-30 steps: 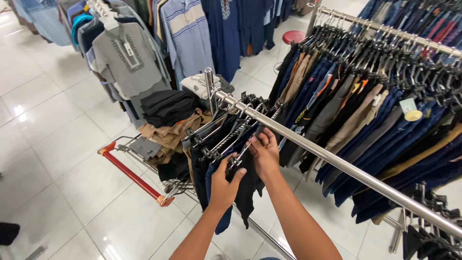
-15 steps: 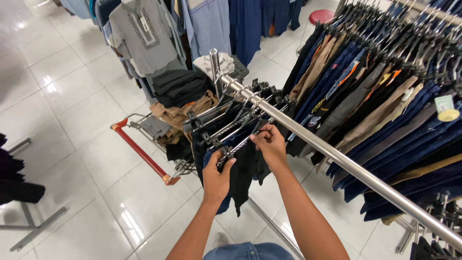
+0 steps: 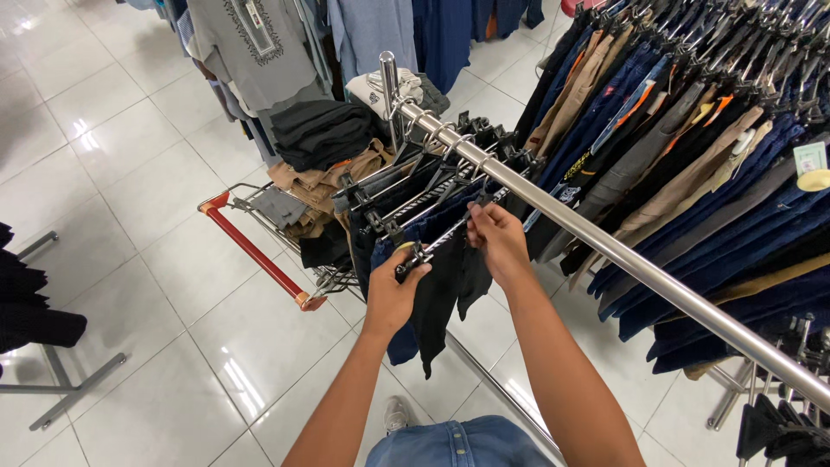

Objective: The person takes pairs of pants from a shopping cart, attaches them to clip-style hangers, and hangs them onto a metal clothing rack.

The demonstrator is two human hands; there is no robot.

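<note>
My left hand (image 3: 393, 290) grips the near end of a black clip hanger (image 3: 432, 244) that carries dark folded trousers (image 3: 443, 298). My right hand (image 3: 497, 242) pinches the same hanger near its hook, just under the steel clothes rail (image 3: 605, 251). Several more clip hangers with dark trousers (image 3: 406, 195) hang from the rail beyond my hands.
A shopping trolley with a red handle (image 3: 255, 251) stands left of the rail, loaded with folded black and tan clothes (image 3: 324, 143). A second rail of hanging trousers (image 3: 683, 130) fills the right. Shirts (image 3: 251, 43) hang at the back. A dark rack (image 3: 39, 311) stands at the left edge.
Both hands have stayed on the hanger while the view shifted closer and lower. My left hand has closed more firmly round the hanger's end.
</note>
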